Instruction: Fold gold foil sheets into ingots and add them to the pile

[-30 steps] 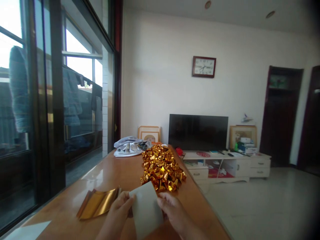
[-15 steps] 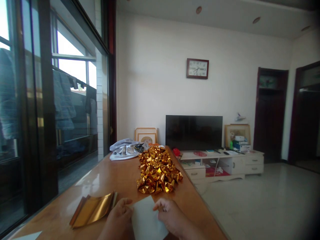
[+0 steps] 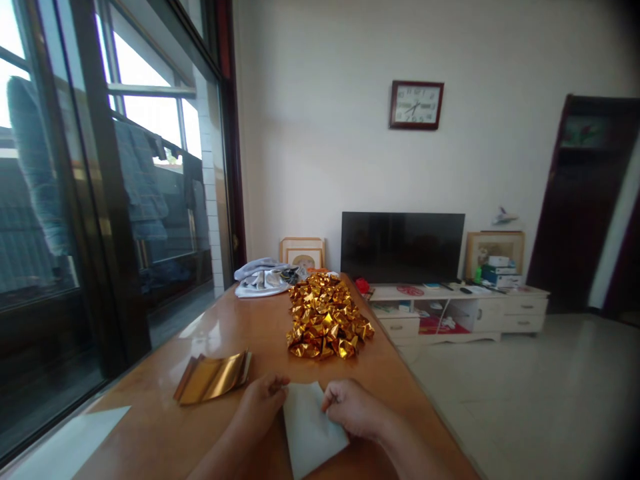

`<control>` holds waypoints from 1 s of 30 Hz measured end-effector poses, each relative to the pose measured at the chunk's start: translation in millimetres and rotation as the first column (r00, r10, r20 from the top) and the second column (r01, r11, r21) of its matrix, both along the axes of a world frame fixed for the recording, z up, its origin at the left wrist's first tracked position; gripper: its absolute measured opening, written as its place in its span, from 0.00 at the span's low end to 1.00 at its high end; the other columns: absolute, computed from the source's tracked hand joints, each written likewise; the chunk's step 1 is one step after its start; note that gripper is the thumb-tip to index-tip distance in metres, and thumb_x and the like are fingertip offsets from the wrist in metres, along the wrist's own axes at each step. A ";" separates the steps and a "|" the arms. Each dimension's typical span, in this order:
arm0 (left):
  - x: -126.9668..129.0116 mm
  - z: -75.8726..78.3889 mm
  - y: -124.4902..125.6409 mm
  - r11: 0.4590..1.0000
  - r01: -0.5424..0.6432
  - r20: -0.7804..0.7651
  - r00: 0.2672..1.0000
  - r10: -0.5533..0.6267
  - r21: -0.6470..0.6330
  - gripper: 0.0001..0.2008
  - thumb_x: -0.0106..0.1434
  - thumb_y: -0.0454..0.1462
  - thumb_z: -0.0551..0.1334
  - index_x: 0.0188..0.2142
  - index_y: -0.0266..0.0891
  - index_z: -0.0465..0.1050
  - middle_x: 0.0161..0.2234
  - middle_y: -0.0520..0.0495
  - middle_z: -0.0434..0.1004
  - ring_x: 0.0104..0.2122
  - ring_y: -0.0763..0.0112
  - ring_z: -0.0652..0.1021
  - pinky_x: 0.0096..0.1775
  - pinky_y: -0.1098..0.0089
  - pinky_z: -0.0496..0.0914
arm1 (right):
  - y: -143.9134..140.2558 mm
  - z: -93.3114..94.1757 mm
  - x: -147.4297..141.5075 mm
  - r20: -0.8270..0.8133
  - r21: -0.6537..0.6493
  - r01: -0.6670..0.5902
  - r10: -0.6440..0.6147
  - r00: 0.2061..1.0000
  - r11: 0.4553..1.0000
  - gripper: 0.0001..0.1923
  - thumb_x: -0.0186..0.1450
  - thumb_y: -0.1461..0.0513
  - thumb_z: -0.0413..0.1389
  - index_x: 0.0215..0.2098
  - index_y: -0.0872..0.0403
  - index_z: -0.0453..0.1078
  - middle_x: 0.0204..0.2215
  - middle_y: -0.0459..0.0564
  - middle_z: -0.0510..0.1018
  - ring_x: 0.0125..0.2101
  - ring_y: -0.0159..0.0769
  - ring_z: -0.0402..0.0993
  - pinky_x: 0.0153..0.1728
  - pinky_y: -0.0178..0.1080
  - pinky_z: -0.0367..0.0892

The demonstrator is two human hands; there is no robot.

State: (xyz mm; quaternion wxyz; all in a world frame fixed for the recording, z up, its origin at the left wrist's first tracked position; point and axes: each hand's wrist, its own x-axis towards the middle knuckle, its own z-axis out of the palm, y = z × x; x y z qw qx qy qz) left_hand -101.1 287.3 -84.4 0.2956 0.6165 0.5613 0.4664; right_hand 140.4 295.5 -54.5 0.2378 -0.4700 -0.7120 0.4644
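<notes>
So a pale sheet of paper (image 3: 311,430) is being held over the near end of the counter (image 3: 250,333), with its lower end tipped toward the near edge (whether it's resting on the wood can't really be told). Its right side is pinched by the right hand (image 3: 353,408), with the thumb and forefinger closed on it and the other fingers curled in. The left hand (image 3: 267,395) is half curled, its thumb and forefinger tips brought up to the sheet's upper left corner; how firmly it's gripped there can't be made out.

To the left of that hand, a fanned stack of gold foil sheets (image 3: 215,379) is laid out, and another pale sheet (image 3: 75,443) is seen at the counter's near left corner. Farther up, a heap of folded gold foil pieces (image 3: 327,317) is piled along the right edge, with some bunched grey-white cloth (image 3: 263,279) dumped by the far left corner.
</notes>
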 end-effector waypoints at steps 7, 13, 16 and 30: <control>5.7 8.3 -10.8 0.996 -0.047 -0.279 0.958 0.067 0.075 0.11 0.56 0.32 0.59 0.37 0.36 0.77 0.34 0.46 0.78 0.33 0.67 0.75 0.36 0.69 0.66 | -1.0 -3.5 3.2 0.025 -0.085 -0.047 0.049 0.998 0.995 0.12 0.51 0.69 0.51 0.33 0.54 0.70 0.18 0.39 0.69 0.16 0.27 0.62 0.18 0.29 0.53; 12.7 19.5 -19.1 0.996 0.045 -0.394 0.919 -0.010 0.079 0.10 0.60 0.33 0.58 0.38 0.38 0.77 0.34 0.47 0.78 0.36 0.66 0.76 0.37 0.71 0.65 | 1.3 -5.0 3.0 0.064 -0.087 -0.043 0.049 0.997 0.995 0.08 0.53 0.68 0.52 0.31 0.54 0.69 0.15 0.39 0.67 0.14 0.27 0.63 0.16 0.28 0.53; 18.8 25.2 -24.1 0.993 0.118 -0.394 0.914 -0.100 0.023 0.10 0.63 0.37 0.57 0.38 0.38 0.76 0.34 0.47 0.79 0.35 0.67 0.76 0.36 0.71 0.65 | 1.9 -4.8 2.3 0.071 -0.081 -0.028 0.034 0.997 0.996 0.06 0.54 0.67 0.52 0.30 0.53 0.69 0.14 0.39 0.67 0.13 0.29 0.64 0.14 0.28 0.52; 42.0 83.1 -71.0 0.954 0.227 -0.559 0.773 -0.298 -0.195 0.14 0.62 0.48 0.62 0.40 0.42 0.77 0.39 0.49 0.79 0.37 0.64 0.76 0.35 0.70 0.63 | -1.7 5.0 2.9 0.021 -0.097 0.035 -0.034 0.999 0.995 0.07 0.57 0.67 0.49 0.31 0.53 0.67 0.11 0.38 0.65 0.11 0.29 0.61 0.13 0.29 0.51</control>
